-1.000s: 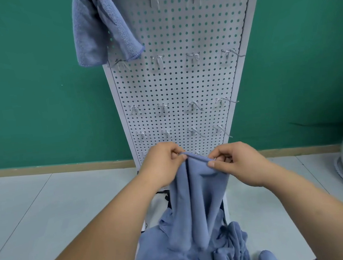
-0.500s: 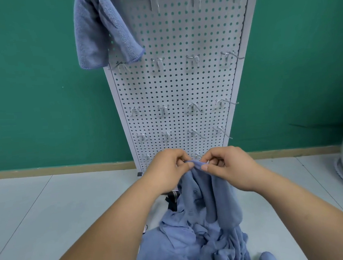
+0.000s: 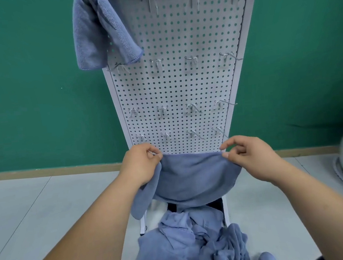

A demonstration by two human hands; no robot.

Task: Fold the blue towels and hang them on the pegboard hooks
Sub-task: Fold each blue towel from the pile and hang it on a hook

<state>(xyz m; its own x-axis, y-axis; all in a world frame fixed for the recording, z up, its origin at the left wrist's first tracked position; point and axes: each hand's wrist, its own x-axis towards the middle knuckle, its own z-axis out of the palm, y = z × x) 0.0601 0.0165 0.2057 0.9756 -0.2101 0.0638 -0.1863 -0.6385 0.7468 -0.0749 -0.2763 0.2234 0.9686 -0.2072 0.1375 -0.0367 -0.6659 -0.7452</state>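
The blue towel (image 3: 192,175) hung stretched between our hands in the head view, low in front of the pegboard (image 3: 175,88), its top edge taut and level just below a low row of hooks (image 3: 166,135). Our left hand (image 3: 142,165) pinched the upper left corner between thumb and curled fingers. Our right hand (image 3: 248,156) pinched the upper right corner with thumb and forefinger, the other fingers loosely bent. The cloth sagged beneath in a broad curve, one flap drooping under the left wrist. Below it a heap of towels (image 3: 191,241) lay crumpled at the board's foot. A folded towel (image 3: 95,33) hung at the board's upper left, partly over the green wall (image 3: 29,79).
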